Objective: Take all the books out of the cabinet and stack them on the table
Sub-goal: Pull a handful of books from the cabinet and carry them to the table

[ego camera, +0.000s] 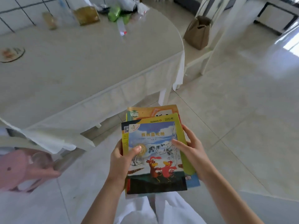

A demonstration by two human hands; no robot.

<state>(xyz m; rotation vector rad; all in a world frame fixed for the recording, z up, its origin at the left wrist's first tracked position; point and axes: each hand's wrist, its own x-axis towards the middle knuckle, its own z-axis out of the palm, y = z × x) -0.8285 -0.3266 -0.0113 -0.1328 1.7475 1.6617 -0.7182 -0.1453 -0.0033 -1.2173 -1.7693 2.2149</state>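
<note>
Books [155, 152]: loose pile, clamped between both hands for carrying.
Left hand [120, 160]: thumb pinching cover.
Right hand [192, 152]: fingers spread, steadying edge.
Table [84, 67]: ahead, beyond hands.

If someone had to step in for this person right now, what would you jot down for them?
Left hand: holds the book pile at its left edge, thumb on the top cover.
Right hand: steadies the pile's right side, fingers on the cover.
Books: several, carried in front of the body, over the floor, near the table.
Done: no books lie on the table in view.
Left: set this pile on the table. The cabinet is out of view.
</note>
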